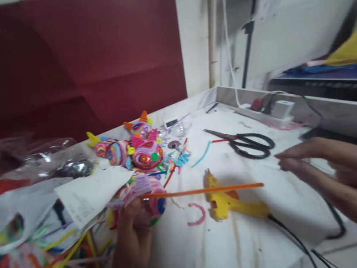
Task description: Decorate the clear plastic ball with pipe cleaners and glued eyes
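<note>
So I've got the left hand (133, 232) pinching one end of a straight, fuzzy orange stem (187, 192). It runs sideways past the yellow plastic glue gun (220, 204), free tip short of my right hand (349, 175), whose fingertips bunch close; can't tell if they touch.

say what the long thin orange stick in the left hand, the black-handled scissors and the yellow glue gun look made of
Long thin orange stick in the left hand: possibly fuzzy chenille over wire; matte, but blur hides the texture.
Black-handled scissors: dark metal blades, slim and pointed; smooth loops, probably plastic-coated.
Yellow glue gun: likely moulded plastic, evenly coloured; nozzle unclear.
</note>
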A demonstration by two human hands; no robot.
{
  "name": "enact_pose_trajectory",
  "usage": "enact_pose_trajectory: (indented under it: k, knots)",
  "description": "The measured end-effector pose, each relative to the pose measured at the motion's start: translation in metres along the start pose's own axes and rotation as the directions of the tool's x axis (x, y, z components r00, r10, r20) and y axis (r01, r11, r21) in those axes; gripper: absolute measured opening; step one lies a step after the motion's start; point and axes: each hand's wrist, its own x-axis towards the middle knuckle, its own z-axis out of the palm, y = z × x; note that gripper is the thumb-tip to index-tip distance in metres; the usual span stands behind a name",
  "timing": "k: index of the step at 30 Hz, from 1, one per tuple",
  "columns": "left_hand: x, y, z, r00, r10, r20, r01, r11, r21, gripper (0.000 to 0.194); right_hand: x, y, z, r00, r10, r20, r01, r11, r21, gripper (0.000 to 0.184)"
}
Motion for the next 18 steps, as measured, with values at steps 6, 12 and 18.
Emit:
enact_pose_trajectory:
  k: [6,12,18]
  knots:
    - [-0.003,0.004,0.012,0.995,-0.019,-0.095,0.02,1.0,0.007,0.03,-0.033,0.009,0.009,0.953,-0.06,0.297,0.033,0.995,0.093,0.017]
    - [-0.009,0.004,0.014,1.0,-0.021,-0.016,0.021,1.0,0.022,0.027,-0.033,-0.004,0.044,0.837,-0.294,0.46,0.243,0.955,0.168,0.033]
    - [-0.005,0.0,0.005,1.0,-0.002,-0.014,0.002,1.0,-0.019,0.026,-0.025,-0.01,0.075,0.765,-0.313,0.562,0.301,0.946,0.116,0.034]
